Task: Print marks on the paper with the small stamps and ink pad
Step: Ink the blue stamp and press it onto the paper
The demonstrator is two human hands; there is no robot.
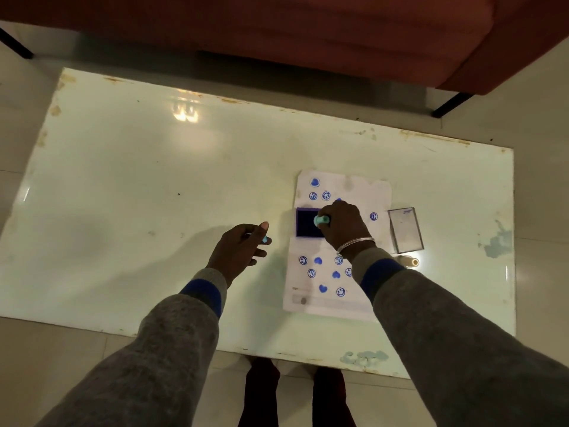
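A white paper (357,303) lies on the glass table (154,180), printed with several blue heart and smiley marks. A dark blue ink pad (306,221) rests across the paper's middle. My right hand (343,226) grips a small light-blue stamp (321,220) and holds it down on the pad's right part. My left hand (241,251) hovers left of the paper and pinches a second small blue stamp (265,240), mostly hidden by the fingers.
The ink pad's clear lid (405,231) lies right of the paper. A small pale cylinder (408,261) lies just below the lid. A red sofa (277,32) stands beyond the table's far edge. My feet (295,392) show under the near edge.
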